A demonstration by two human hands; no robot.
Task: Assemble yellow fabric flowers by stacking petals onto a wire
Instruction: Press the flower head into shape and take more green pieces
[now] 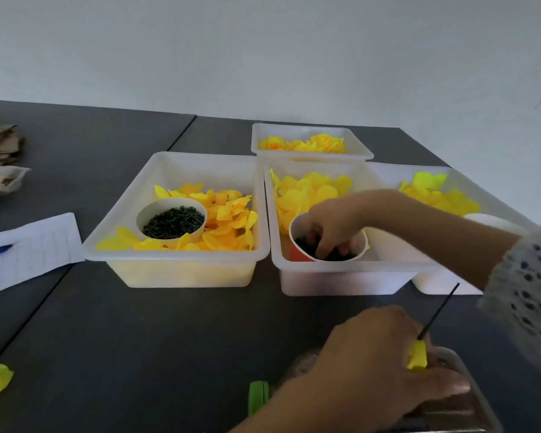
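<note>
Meanwhile my right hand pinches dark pieces in red cup; my left hand grips wire upright near surface's front edge, petal threaded, tip free for stacking.

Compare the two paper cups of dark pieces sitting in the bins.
The white cup sits in the left bin among orange-yellow petals, untouched; the red cup sits in the middle bin, with the right hand reaching into it. The white cup looks fuller. Both have white insides and hold small dark green pieces.
</note>
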